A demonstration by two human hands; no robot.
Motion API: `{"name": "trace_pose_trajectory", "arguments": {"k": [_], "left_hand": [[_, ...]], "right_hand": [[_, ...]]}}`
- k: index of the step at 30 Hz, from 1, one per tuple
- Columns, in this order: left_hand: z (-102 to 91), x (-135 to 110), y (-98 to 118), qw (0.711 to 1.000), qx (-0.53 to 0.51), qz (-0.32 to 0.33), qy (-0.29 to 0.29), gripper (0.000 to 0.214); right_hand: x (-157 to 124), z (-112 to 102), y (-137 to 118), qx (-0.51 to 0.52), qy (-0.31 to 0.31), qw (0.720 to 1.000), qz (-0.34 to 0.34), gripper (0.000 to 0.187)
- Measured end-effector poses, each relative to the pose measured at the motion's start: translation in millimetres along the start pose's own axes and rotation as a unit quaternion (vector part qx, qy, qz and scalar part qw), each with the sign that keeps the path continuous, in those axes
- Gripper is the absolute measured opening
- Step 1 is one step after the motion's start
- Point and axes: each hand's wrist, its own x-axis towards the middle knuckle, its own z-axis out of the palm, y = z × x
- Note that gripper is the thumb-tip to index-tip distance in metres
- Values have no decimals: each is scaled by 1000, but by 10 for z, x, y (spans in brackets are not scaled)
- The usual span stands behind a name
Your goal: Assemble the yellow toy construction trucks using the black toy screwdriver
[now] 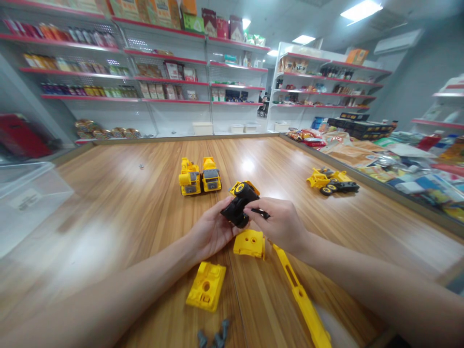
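My left hand (213,229) is wrapped round a black toy truck chassis (237,205) with yellow-hubbed wheels, held tilted above the table. Against its side, my right hand (281,222) pinches a slim black tool (260,213), perhaps a screwdriver; its tip is hidden. Just below the hands lies a yellow body panel (249,243) with two round holes. Nearer to me are a yellow base plate (206,286) and several grey plastic screws (217,337). Under my right forearm stretches a long yellow boom (302,299).
Two assembled yellow toy trucks (200,177) stand beyond my hands. A partly built yellow vehicle (331,181) sits at the right. A clear plastic bin (32,203) is at the left edge. Packaged goods (398,159) fill the right side, and shelves (170,82) line the back.
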Motion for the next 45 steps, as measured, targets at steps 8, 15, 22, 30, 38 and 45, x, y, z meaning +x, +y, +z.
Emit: {"name": "trace_pose_trajectory", "arguments": {"k": [8, 15, 22, 30, 38, 45], "left_hand": [[-20, 15, 1, 1000, -6, 3, -2, 23], [-36, 18, 14, 1000, -12, -1, 2, 21], [-57, 17, 16, 999, -15, -13, -27, 23], [-32, -15, -6, 998, -8, -24, -49, 24], [-111, 47, 25, 1000, -14, 23, 11, 27], [-143, 85, 59, 998, -29, 46, 39, 26]], "right_hand": [[-23, 11, -12, -12, -24, 1000, -7, 12], [-13, -5, -44, -22, -33, 999, 3, 4], [-10, -19, -51, 4, -12, 999, -47, 7], [-32, 3, 3, -49, -22, 997, -47, 14], [35, -38, -81, -58, -6, 998, 37, 21], [1, 9, -47, -9, -21, 1000, -13, 35]]}}
